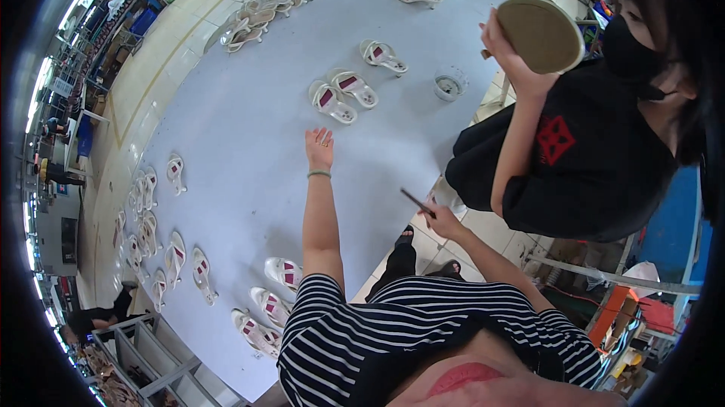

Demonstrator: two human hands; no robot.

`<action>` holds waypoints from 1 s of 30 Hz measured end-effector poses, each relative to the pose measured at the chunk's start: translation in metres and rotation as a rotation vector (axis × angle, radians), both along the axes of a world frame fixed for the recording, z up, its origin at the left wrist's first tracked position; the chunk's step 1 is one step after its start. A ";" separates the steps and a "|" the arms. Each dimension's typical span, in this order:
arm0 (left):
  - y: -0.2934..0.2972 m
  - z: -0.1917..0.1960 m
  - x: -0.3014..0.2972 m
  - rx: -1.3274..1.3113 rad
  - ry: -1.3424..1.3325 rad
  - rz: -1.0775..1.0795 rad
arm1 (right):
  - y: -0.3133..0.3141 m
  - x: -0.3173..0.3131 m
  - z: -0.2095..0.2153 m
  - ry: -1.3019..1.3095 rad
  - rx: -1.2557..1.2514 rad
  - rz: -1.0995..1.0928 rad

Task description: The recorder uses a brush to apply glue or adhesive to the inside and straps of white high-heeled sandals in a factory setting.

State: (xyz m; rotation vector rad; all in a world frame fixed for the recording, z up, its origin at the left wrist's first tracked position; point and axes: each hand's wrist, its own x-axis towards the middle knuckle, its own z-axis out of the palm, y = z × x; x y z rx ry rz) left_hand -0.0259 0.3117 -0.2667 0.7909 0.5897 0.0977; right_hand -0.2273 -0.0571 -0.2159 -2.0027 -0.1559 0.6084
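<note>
My left hand (320, 148) reaches out over the pale table, empty, with its fingers loosely bent and slightly apart. Just beyond its fingertips lie two white heeled sandals, a nearer sandal (332, 102) and another sandal (354, 88), both with dark red patches on the insoles. A third sandal (384, 57) sits farther off. In my right hand (442, 220), near the table's right edge, is a thin dark stick-like tool (417, 201); its tip points up and left, and its exact kind is unclear.
A person in black (581, 150) at the right holds up a round olive-brown disc with a pale rim (541, 35). A clear plastic tub (451, 84) stands by the table's right edge. More sandals (268, 309) stand near left, with rows of sandals (264, 10) along the far edge.
</note>
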 end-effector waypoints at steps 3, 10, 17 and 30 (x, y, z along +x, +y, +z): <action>0.009 -0.016 0.034 -0.177 0.002 0.027 | 0.051 0.065 0.030 0.010 0.197 -0.215; -0.001 -0.040 0.071 -0.390 0.106 0.032 | 0.106 0.219 0.033 0.576 0.545 -0.480; -0.014 -0.043 0.085 -0.396 0.004 -0.035 | 0.122 0.323 -0.005 0.633 0.612 -0.536; -0.018 -0.023 0.080 -0.440 -0.132 -0.214 | 0.150 0.337 -0.052 0.745 0.700 -0.348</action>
